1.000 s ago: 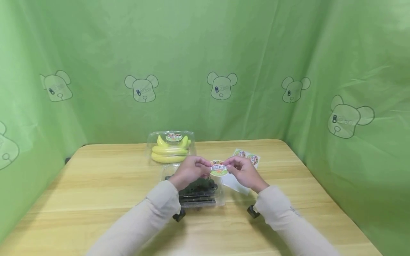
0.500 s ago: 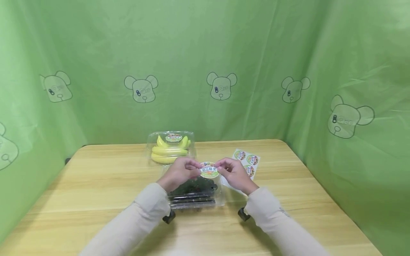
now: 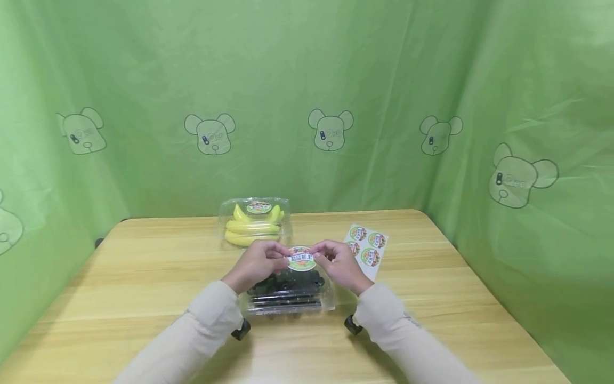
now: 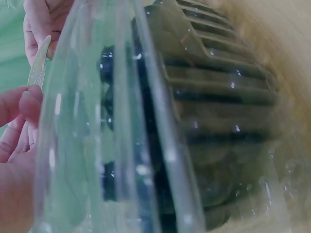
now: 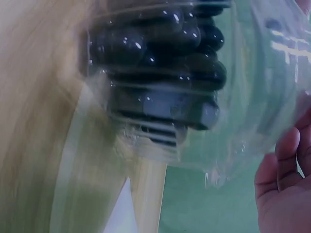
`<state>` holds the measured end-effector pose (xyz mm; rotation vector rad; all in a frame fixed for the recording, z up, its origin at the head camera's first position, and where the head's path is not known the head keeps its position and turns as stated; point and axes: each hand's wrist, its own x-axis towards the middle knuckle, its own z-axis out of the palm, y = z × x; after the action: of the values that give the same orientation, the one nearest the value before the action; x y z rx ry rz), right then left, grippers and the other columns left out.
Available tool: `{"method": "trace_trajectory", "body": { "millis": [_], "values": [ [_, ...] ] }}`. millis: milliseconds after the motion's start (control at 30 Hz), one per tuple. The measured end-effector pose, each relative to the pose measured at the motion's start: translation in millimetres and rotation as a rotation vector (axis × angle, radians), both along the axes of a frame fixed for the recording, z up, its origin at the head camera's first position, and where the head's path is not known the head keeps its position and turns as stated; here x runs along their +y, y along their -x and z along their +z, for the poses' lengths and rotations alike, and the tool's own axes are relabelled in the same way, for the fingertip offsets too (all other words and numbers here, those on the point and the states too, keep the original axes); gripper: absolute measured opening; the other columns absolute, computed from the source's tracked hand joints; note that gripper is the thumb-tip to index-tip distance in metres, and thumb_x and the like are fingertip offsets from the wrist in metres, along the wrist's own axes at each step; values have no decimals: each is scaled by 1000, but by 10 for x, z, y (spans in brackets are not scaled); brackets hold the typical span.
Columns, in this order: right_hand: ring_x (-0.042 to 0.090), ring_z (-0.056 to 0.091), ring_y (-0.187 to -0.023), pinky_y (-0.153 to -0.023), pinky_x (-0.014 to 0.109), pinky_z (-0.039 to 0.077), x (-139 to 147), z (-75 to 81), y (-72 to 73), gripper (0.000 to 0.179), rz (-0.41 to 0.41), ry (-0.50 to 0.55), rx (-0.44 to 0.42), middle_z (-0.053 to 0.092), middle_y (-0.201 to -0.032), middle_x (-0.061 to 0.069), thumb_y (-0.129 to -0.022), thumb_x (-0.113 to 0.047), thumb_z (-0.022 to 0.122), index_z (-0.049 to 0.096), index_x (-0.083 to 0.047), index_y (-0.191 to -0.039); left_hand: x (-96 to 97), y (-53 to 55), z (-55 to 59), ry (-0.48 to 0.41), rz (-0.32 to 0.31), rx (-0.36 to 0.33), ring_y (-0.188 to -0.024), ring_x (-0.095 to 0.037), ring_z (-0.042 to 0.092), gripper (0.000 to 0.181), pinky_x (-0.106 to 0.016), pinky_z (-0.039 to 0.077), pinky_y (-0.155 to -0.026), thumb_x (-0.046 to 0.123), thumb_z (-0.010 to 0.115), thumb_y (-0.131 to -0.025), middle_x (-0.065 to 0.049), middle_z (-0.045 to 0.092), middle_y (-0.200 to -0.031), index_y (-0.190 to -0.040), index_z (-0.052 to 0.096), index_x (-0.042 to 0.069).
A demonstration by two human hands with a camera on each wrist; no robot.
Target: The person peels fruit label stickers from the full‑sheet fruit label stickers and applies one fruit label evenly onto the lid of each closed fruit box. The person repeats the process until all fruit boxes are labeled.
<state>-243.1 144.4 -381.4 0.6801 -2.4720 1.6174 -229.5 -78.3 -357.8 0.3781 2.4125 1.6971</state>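
Both hands pinch one round fruit-label sticker (image 3: pixel 301 260) by its opposite edges, in the head view. My left hand (image 3: pixel 259 263) has its left edge between thumb and fingers; my right hand (image 3: pixel 341 263) has the right edge. Beneath it stands a clear plastic clamshell box (image 3: pixel 328 298) of dark grapes (image 3: pixel 307 282). In the left wrist view the sticker (image 4: pixel 38 68) shows edge-on, just off the box's clear lid (image 4: pixel 73 121). The right wrist view shows the grapes (image 5: pixel 160 68) close up, and the right hand's fingers partly behind the clear plastic.
Behind stands a second clear box (image 3: pixel 283 205) of bananas (image 3: pixel 251 228), with a round label (image 3: pixel 259 207) on its lid. A white sheet (image 3: pixel 371 272) with several round stickers lies right of the grape box. Green curtains (image 3: pixel 307 69) surround the wooden table (image 3: pixel 158 277).
Both hands have moved left and slightly down with the sticker, from the grape box's right side to over its middle. More of the sticker sheet shows now.
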Motion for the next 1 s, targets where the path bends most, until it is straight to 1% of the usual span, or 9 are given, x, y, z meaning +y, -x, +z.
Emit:
{"method": "trace_trajectory", "body": {
  "millis": [133,267,333,433,567,633,767,867,1000],
  "values": [
    [20,55,-70,-60,27,49,-68,-9,-17,12,-15,-16,17,67,-82,5,-88,0,61,69,-2,-96,-53,-26,-12,16,-3,18,-78,-26,64,17,-34,57,-69,0,67,-86,-6,68,-90,-102,68,5],
    [20,58,-82,-72,35,51,-136,-20,-14,12,-28,-43,30,69,-93,4,-88,-3,61,70,-6,-95,-106,-40,-34,29,25,25,-76,-25,63,16,-34,56,-67,0,68,-86,-6,69,-92,-101,68,6],
    [21,59,-89,-80,39,51,-159,-30,-8,12,-35,-48,27,70,-97,4,-89,-3,61,70,-6,-96,-118,-44,-46,18,41,19,-75,-24,63,17,-35,57,-68,0,68,-85,-7,69,-93,-101,67,5],
    [22,61,-94,-88,46,49,-179,-47,4,12,-41,-37,18,70,-94,4,-89,-3,62,70,-5,-96,-122,-43,-69,-6,52,12,-74,-23,63,17,-35,57,-68,-2,68,-85,-6,69,-92,-101,67,4],
    [21,63,-90,-94,50,46,-210,-73,14,12,-40,-2,29,70,-88,2,-86,0,63,70,-4,-94,-138,-32,-129,-37,55,20,-76,-23,64,17,-35,57,-70,-1,67,-85,-6,70,-93,-102,66,3],
    [20,64,-88,-95,49,45,-237,-77,8,12,-50,6,40,69,-85,1,-85,1,62,70,-3,-93,-151,-34,-159,-50,59,28,-77,-22,64,17,-34,56,-70,-1,67,-86,-6,70,-93,-102,66,3],
    [26,63,-88,-94,49,45,-286,-96,-4,12,-86,20,30,67,-79,8,-84,6,61,69,3,-91,-153,-35,-206,-67,80,49,-76,-22,63,15,-33,55,-66,-1,66,-85,-6,70,-88,-100,67,2],
    [28,62,-85,-92,50,45,-306,-127,-9,11,-109,37,36,66,-78,11,-83,7,60,69,5,-91,-143,-38,-224,-72,92,66,-75,-21,63,14,-32,54,-63,-2,67,-85,-5,70,-86,-98,68,3],
    [21,62,-81,-89,45,47,-310,-164,-12,11,-126,34,59,65,-76,5,-83,5,61,70,1,-89,-136,-41,-249,-72,101,82,-76,-21,64,13,-31,53,-62,-2,68,-84,-5,70,-86,-96,68,3]
  ]
}}
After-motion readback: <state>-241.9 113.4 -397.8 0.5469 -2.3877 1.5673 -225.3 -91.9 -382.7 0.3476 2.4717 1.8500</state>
